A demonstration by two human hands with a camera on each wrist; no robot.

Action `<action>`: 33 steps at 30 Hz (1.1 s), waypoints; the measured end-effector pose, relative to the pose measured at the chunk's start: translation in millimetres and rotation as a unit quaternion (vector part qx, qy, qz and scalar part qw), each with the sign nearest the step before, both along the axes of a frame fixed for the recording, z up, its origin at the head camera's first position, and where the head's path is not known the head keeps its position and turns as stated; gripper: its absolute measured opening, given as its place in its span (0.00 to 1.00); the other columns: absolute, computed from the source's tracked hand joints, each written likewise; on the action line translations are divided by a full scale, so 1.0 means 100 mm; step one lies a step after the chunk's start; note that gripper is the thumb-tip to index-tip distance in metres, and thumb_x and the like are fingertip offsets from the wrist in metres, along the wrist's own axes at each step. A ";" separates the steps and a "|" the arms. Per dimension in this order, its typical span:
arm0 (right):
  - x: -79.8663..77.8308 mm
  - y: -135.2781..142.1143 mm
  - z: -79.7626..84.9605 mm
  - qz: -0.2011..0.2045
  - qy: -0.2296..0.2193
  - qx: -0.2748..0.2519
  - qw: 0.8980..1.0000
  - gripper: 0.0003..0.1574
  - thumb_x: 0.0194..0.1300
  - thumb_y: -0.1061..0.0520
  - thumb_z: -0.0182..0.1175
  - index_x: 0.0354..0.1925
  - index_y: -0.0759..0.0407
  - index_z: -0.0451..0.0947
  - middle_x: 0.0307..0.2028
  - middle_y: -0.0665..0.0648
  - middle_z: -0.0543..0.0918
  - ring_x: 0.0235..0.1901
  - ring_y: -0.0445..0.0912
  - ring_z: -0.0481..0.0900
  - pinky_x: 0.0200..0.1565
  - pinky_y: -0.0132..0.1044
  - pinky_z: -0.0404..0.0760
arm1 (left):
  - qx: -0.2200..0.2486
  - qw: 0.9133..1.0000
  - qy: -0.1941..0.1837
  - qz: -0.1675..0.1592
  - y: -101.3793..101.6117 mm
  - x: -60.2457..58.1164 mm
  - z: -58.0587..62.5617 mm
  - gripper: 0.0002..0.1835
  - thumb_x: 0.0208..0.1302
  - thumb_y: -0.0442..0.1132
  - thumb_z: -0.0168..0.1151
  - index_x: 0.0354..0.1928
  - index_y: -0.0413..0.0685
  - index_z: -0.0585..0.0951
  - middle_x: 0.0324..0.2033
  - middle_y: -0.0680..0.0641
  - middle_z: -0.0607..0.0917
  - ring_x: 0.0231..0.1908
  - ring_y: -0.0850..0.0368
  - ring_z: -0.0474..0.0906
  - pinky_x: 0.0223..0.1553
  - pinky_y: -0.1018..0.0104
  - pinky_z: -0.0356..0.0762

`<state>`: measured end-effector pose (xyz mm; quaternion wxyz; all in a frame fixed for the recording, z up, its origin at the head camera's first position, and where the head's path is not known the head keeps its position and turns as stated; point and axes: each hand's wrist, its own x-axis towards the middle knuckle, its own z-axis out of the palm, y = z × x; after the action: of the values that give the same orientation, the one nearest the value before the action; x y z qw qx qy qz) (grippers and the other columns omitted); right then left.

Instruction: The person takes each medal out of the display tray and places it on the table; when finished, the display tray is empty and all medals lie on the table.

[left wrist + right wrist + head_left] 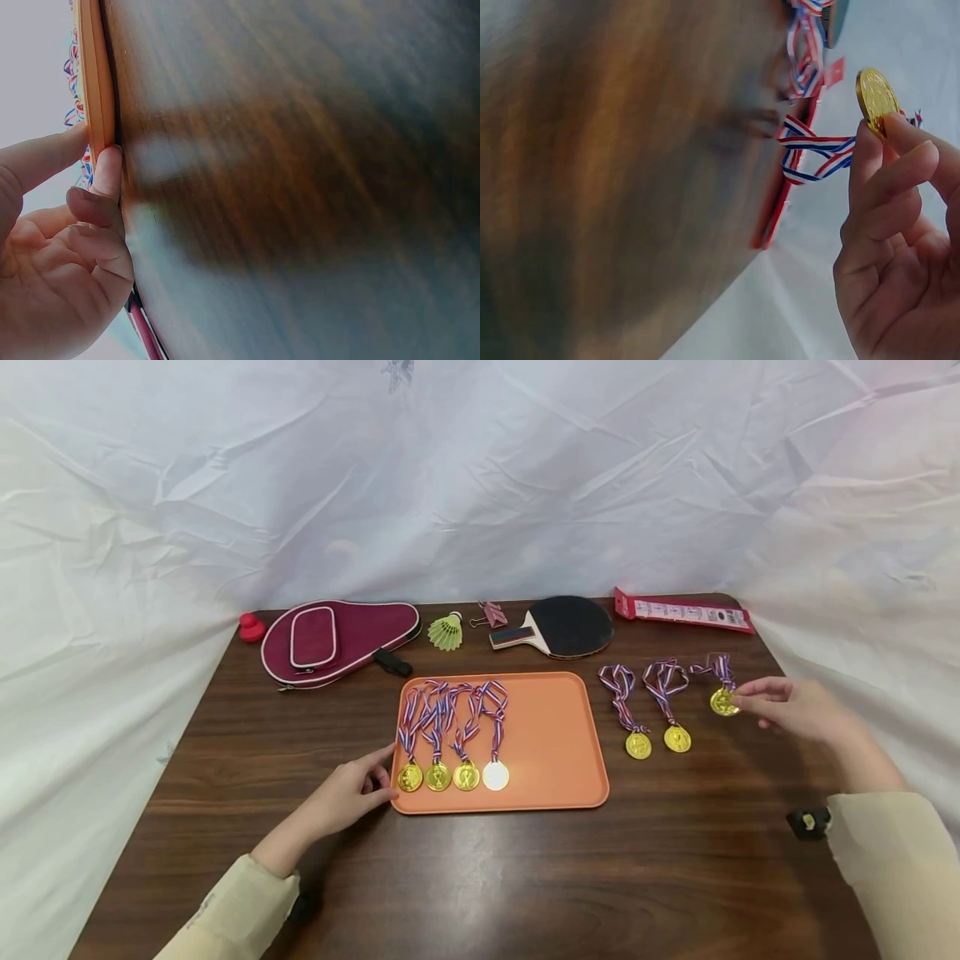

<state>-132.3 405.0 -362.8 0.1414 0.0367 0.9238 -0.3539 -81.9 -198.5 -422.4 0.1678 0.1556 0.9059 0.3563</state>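
At the right of the head view, my right hand [798, 706] pinches a gold medal [724, 702] between thumb and fingertips. Its striped ribbon [821, 150] trails from it in the right wrist view. My left hand [348, 789] grips the left rim of an orange tray [551, 735], thumb and finger on either side of the edge in the left wrist view. Several medals [467, 776] with red, white and blue ribbons lie in a row on the tray's left half. Two more medals, one [638, 745] nearer the tray and another [677, 738] beside it, lie on the table.
Along the back of the wooden table [510, 885] lie a red object [251, 627], a maroon paddle case [352, 627], a yellow-green shuttlecock [446, 632], a pink binder clip [492, 614], a black table tennis paddle [570, 627] and a red package [686, 612]. White cloth [450, 485] hangs behind.
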 end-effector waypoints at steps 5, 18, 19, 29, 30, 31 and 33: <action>0.06 0.06 -0.12 0.018 -0.035 0.006 0.999 0.31 0.60 0.41 0.55 0.48 0.66 0.70 0.23 0.55 0.79 0.18 0.43 0.72 0.20 0.38 0.70 | 0.001 1.000 -0.004 0.004 0.00 0.00 -0.01 0.35 0.55 0.41 0.63 0.64 0.43 0.62 0.27 0.53 0.74 0.19 0.60 0.67 0.19 0.69 0.65; 0.23 0.08 -0.39 -0.004 -0.063 0.004 0.998 0.35 0.57 0.39 0.56 0.47 0.68 0.72 0.25 0.54 0.80 0.18 0.42 0.71 0.18 0.35 0.66 | 0.003 1.000 0.000 0.004 0.00 0.00 -0.03 0.35 0.55 0.41 0.63 0.64 0.44 0.62 0.28 0.53 0.74 0.18 0.60 0.67 0.18 0.69 0.65; 0.23 0.08 -0.40 -0.006 -0.064 0.007 0.998 0.35 0.57 0.38 0.56 0.47 0.68 0.72 0.25 0.54 0.80 0.19 0.42 0.72 0.18 0.35 0.66 | 0.003 1.000 0.000 0.004 0.00 0.00 -0.03 0.35 0.55 0.41 0.63 0.64 0.44 0.62 0.28 0.53 0.74 0.18 0.60 0.67 0.19 0.69 0.65; 0.25 0.05 -0.43 -0.018 -0.062 0.022 0.998 0.36 0.56 0.38 0.58 0.46 0.69 0.72 0.26 0.54 0.80 0.20 0.44 0.73 0.20 0.35 0.67 | 0.001 1.000 0.007 0.002 0.00 0.00 -0.03 0.35 0.55 0.41 0.63 0.64 0.43 0.62 0.28 0.54 0.74 0.18 0.61 0.67 0.19 0.70 0.65; 0.25 0.04 -0.43 -0.019 -0.058 0.027 0.998 0.36 0.56 0.38 0.58 0.46 0.68 0.72 0.26 0.54 0.80 0.20 0.44 0.73 0.20 0.35 0.67 | 0.001 1.000 0.006 0.002 0.00 0.00 -0.03 0.35 0.55 0.41 0.63 0.64 0.43 0.62 0.28 0.54 0.74 0.18 0.61 0.67 0.19 0.70 0.65; 0.25 0.03 -0.43 -0.019 -0.054 0.033 0.998 0.36 0.56 0.38 0.58 0.46 0.68 0.73 0.26 0.54 0.80 0.20 0.44 0.73 0.20 0.36 0.67 | 0.001 1.000 0.006 0.002 0.00 0.00 -0.03 0.35 0.55 0.41 0.63 0.64 0.43 0.62 0.28 0.53 0.74 0.18 0.61 0.67 0.19 0.69 0.65; 0.26 0.03 -0.44 -0.021 -0.048 0.044 0.998 0.35 0.56 0.38 0.57 0.45 0.68 0.73 0.24 0.54 0.79 0.20 0.44 0.72 0.21 0.36 0.67 | 0.003 1.000 0.005 0.002 0.00 0.00 -0.03 0.35 0.55 0.41 0.63 0.64 0.44 0.62 0.28 0.53 0.74 0.18 0.61 0.67 0.19 0.69 0.65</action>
<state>-106.4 407.8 -406.6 0.1764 0.0788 0.9296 -0.3138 -82.3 -198.6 -425.6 0.1619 0.1557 0.9061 0.3585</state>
